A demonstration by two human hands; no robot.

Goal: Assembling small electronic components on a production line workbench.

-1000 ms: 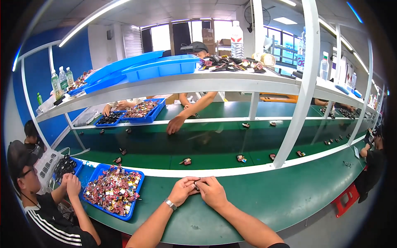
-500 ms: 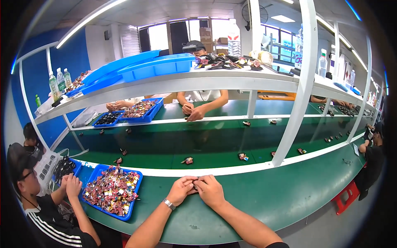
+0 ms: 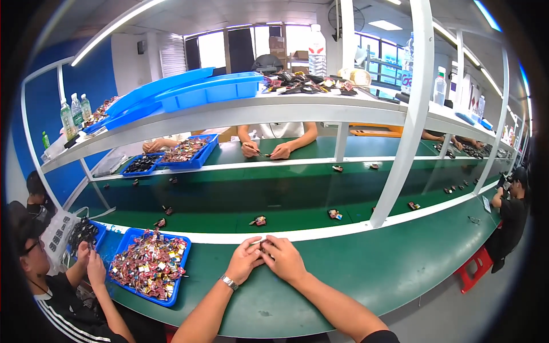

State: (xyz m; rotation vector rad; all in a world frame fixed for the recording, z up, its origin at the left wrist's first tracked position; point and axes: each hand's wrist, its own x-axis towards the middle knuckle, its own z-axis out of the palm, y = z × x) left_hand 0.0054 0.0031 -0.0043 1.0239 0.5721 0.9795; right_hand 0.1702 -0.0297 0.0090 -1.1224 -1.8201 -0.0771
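My left hand (image 3: 244, 260) and my right hand (image 3: 284, 259) meet over the green workbench (image 3: 377, 268), fingertips pinched together on a small dark part (image 3: 264, 246) that is mostly hidden between them. A metal watch sits on my left wrist. A blue tray (image 3: 150, 267) heaped with small colourful parts lies to the left of my left hand.
A green conveyor belt (image 3: 229, 197) beyond a white edge carries small parts (image 3: 259, 220). A white post (image 3: 403, 126) stands to the right. A person sits at my left (image 3: 63, 286), another works opposite (image 3: 274, 150), one more at far right (image 3: 510, 214). Blue bins (image 3: 209, 90) rest on the shelf.
My hands stay together in the same spot. The person opposite has drawn both hands back near their own side of the belt.
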